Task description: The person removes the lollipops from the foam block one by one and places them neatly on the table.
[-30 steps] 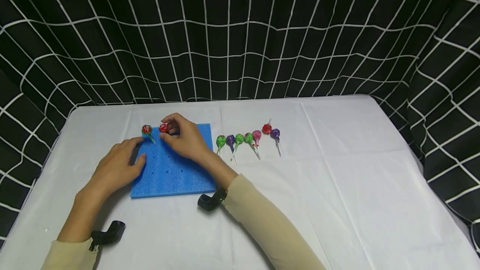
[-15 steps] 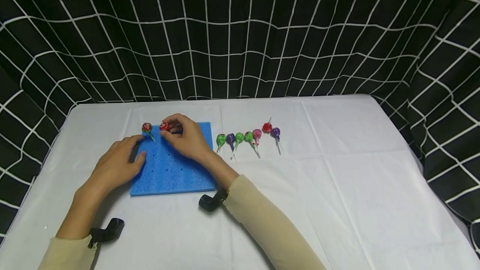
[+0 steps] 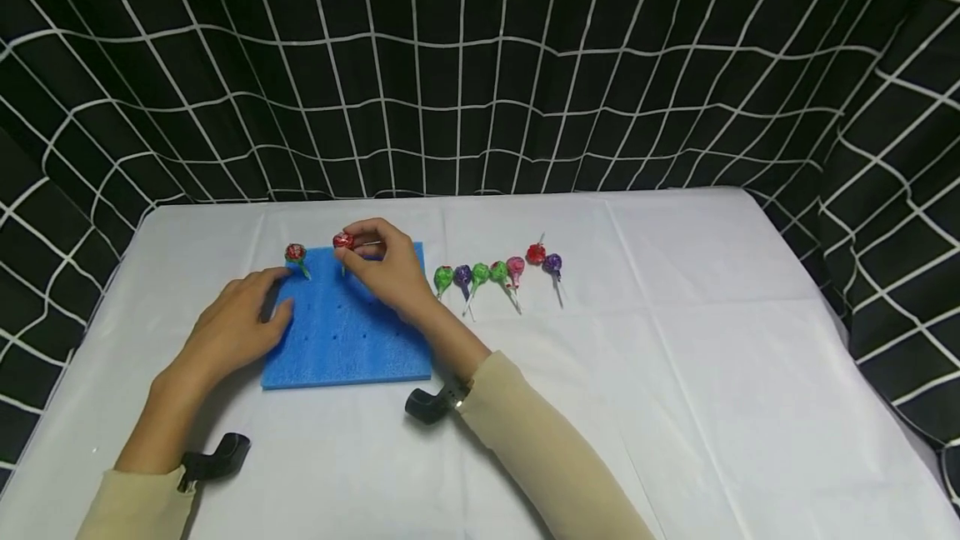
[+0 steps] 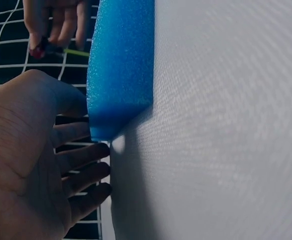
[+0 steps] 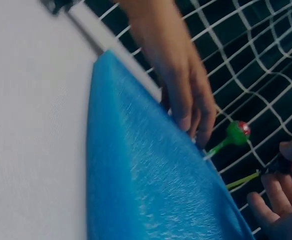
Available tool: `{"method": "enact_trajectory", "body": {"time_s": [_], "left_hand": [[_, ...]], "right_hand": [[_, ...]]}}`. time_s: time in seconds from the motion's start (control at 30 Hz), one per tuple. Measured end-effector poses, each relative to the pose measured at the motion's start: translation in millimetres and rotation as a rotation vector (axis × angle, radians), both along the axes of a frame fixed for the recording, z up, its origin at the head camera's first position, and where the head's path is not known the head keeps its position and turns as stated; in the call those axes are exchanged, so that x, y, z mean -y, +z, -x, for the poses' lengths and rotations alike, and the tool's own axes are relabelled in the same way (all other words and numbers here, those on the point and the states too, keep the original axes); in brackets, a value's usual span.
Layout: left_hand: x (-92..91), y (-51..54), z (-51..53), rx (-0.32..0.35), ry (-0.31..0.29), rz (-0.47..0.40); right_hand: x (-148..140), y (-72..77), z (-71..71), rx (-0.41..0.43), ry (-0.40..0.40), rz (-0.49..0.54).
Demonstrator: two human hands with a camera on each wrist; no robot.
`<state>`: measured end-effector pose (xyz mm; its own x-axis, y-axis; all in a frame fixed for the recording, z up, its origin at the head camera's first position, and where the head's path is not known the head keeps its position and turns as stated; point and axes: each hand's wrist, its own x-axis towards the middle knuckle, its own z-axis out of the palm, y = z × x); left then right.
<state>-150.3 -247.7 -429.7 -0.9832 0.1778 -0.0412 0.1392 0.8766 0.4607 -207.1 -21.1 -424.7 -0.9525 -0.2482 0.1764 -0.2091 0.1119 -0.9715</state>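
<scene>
My right hand (image 3: 390,269) pinches a red-wrapped lollipop (image 3: 342,241) over the far side of a blue foam block (image 3: 337,348). Its yellow-green stick (image 5: 243,180) points down to the foam in the right wrist view; whether the tip has entered cannot be told. My left hand (image 3: 236,327) rests along the block's left edge, fingers loosely extended, holding nothing. At the far left corner, a red-and-green lollipop (image 3: 296,253) stands tilted with its stick in the foam. Small holes dot the block's top.
Right of the block, several lollipops lie in a row on the white cloth, among them a green one (image 3: 443,277), a pink one (image 3: 515,267), a red one (image 3: 536,253) and a purple one (image 3: 552,264). A black grid-patterned curtain (image 3: 480,73) hangs behind the table.
My right hand has shifted a little to the right and away from me, carrying the red lollipop along. The left hand has stayed at the block's edge.
</scene>
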Motion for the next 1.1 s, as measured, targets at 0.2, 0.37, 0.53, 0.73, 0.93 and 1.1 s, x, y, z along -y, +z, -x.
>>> {"method": "enact_trajectory", "body": {"time_s": [0.2,0.37,0.53,0.73,0.93,1.1], "left_hand": [[-2.2,-1.9,0.5,-0.015,0.003,-0.004],[-1.3,-5.7,-2.7,0.001,-0.005,-0.005],[-0.7,-3.2,-2.8,-0.001,-0.009,-0.008],[2.3,2.7,0.1,-0.011,-0.005,0.001],[4.5,2.5,-0.6,-0.006,-0.004,0.007],[2.4,-0.3,-1.2,0.001,-0.008,0.002]], "right_hand": [[-13,5.8,-2.1,0.032,-0.022,0.048],[-26,4.8,-10.9,0.000,-0.051,-0.014],[-43,12.8,-16.3,-0.072,-0.057,-0.085],[-64,25.3,-23.1,-0.085,-0.065,-0.084],[-87,28.9,-34.2,-0.041,-0.101,-0.052],[-110,30.0,-39.2,-0.050,-0.135,-0.067]]}}
